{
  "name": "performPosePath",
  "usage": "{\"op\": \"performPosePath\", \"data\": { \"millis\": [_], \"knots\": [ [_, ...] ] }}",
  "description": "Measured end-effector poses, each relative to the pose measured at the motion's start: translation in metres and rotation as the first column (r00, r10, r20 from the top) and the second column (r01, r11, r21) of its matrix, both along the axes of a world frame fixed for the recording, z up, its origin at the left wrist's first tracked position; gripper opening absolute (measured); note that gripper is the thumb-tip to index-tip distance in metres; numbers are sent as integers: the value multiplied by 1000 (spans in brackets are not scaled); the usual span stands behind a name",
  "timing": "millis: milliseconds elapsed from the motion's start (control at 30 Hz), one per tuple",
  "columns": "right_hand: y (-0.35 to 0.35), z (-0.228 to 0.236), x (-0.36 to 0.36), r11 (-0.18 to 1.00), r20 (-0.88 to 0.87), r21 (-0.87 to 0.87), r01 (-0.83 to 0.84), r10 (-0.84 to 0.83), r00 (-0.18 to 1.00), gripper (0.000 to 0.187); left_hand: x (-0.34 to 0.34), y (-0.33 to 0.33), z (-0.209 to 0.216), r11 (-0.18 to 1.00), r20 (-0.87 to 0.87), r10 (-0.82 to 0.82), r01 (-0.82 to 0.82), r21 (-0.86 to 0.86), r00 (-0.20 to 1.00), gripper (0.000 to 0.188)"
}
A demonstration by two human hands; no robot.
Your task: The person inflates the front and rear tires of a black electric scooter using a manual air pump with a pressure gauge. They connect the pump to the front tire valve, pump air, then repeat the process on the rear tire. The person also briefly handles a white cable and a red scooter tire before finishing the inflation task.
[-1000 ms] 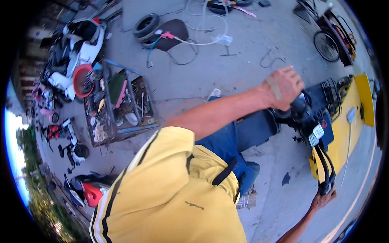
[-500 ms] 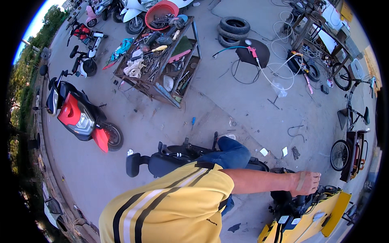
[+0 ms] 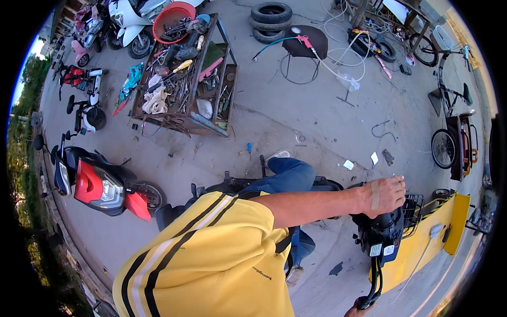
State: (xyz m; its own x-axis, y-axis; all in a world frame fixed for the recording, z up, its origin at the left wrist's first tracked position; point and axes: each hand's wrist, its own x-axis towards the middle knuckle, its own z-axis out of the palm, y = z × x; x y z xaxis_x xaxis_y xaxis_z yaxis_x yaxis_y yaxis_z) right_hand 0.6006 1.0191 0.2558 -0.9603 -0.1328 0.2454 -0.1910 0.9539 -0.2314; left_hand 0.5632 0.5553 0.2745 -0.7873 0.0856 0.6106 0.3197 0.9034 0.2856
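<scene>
I sit astride a black two-wheeler facing the right side of the view, with one jeans-clad leg (image 3: 285, 174) showing on its far side. My left arm stretches across to the handlebar, and my left hand (image 3: 384, 196), a tan plaster on its back, is closed over the far grip. Its fingertips are mostly hidden. At the lower edge, my right hand (image 3: 357, 310) shows only in part, wrapped round the near black grip (image 3: 365, 302). Between the hands are the bike's dark handlebar cowl (image 3: 390, 232), black cables (image 3: 375, 277) and a wire basket (image 3: 413, 211).
A yellow panel (image 3: 409, 264) lies beyond the handlebar. At the far left stands a rusty tool cart (image 3: 211, 126), with a red scooter (image 3: 103, 185) nearer. Stacked tyres (image 3: 271, 22), a pink-handled air hose (image 3: 303, 41) and a tricycle (image 3: 446, 145) stand farther off.
The view has shifted, moving the cart and tyres up and left in it. My right hand on the near grip has come into sight. My left hand stays at the far grip.
</scene>
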Motion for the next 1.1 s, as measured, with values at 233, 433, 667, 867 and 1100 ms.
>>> {"op": "performPosePath", "data": {
  "millis": [233, 433, 667, 867, 1100],
  "knots": [
    [35, 35, 61, 997, 112, 41, 66, -70, 991, 69, 69, -57, -5, 998, 97, -33, 27, 62, 995, 55],
    [-21, 65, 111, 973, 240, 34, 230, -232, 943, 80, 107, -89, 3, 981, 160, -146, 122, 154, 976, 64],
    [-31, 87, 127, 956, 281, 168, 240, -280, 918, 94, 131, -94, -5, 998, 132, -65, 64, 9, 989, 67],
    [-45, 104, 143, 963, 355, 180, 200, -253, 900, 90, 150, -103, -7, 992, 184, -85, 100, -79, 979, 71],
    [-47, 90, 173, 945, 145, 269, 185, -229, 963, 84, 156, -116, 4, 983, 206, -121, 147, -115, 971, 73]
  ]
}}
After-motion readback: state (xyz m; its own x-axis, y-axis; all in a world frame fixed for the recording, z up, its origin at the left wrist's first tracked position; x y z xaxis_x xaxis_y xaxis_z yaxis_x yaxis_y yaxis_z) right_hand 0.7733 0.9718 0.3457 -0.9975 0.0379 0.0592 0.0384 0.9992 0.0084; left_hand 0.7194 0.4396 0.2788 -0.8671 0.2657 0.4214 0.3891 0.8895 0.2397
